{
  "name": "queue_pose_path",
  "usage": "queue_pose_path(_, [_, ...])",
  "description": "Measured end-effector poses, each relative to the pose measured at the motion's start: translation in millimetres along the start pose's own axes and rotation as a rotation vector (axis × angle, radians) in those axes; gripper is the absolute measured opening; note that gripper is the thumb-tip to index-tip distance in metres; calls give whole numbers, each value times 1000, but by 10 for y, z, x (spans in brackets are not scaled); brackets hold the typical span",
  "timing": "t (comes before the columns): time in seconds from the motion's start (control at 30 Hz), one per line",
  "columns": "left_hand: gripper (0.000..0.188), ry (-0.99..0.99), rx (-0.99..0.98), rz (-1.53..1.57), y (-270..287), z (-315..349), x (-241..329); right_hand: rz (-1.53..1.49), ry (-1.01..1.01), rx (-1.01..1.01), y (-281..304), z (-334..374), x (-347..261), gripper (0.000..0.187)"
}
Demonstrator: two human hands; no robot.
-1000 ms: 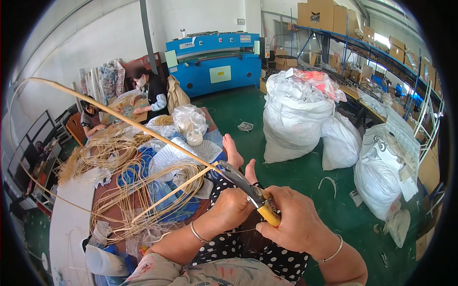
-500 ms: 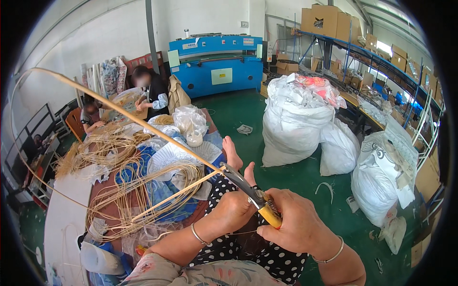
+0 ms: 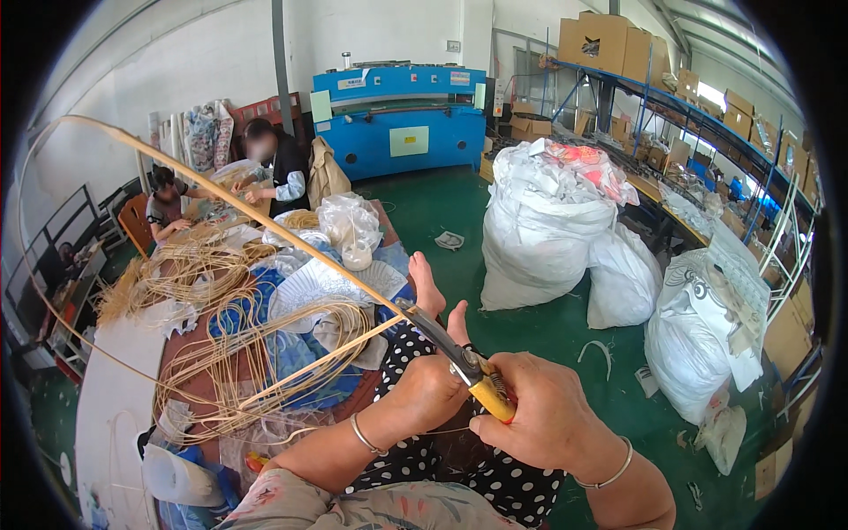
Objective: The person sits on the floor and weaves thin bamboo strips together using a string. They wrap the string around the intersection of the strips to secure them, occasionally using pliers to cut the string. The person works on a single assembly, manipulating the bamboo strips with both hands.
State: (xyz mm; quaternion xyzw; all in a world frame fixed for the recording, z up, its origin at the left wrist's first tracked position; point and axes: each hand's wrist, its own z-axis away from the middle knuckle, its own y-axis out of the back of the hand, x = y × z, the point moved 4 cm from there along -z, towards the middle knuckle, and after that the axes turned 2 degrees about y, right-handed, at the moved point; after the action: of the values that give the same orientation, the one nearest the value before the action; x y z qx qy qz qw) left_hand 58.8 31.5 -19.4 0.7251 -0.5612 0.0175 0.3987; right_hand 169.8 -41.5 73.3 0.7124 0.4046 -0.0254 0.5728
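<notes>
Above the polka-dot trousers point(image 3: 517, 495), pruning shears point(image 3: 461, 356) lie clamped in the right hand point(image 3: 549, 415), its fingers wrapped round the yellow handle; the long axis runs from that handle, at lower right, up to the blade tips, which point forward and left; at the tips meets the thick end of a cane strip point(image 3: 192, 177), which slants up to the left, then bends back in a wide thin loop over the counter point(image 3: 115, 406); the left hand point(image 3: 430, 391) is curled into a fist just beside the shears' pivot, and whatever it may hold is hidden.

Left of the hands, coiled canes point(image 3: 212, 367) spread over the counter's brown top, short of its pale curved edge; behind them sits a clear plastic bag point(image 3: 349, 216), its pale contents hard to tell.

To the right, open green floor point(image 3: 539, 340) separates the hands from the sacks; the large white sack point(image 3: 543, 238) is heaped with white and red plastic; a smaller sack point(image 3: 625, 278) leans against it; a third sack point(image 3: 693, 349) carries printed sheets on top; beyond, cardboard boxes point(image 3: 601, 42) line a blue rack point(image 3: 649, 88), their insides mostly hidden.
</notes>
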Motion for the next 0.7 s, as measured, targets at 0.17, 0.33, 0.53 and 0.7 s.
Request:
queue_pose_path(0.17, [76, 93, 97, 83, 146, -298, 255, -63, -73, -29, -20, 26, 30, 41])
queue_pose_path(0.33, [71, 62, 13, 42, 37, -94, 124, -76, -69, 0, -63, 38, 43, 32])
queue_pose_path(0.53, [66, 49, -13, 1, -38, 18, 63, -36, -76, 34, -65, 54, 63, 31])
queue_pose_path(0.7, [61, 53, -16, -12, -60, 33, 43, -7, -92, 103, -74, 62, 98, 32])
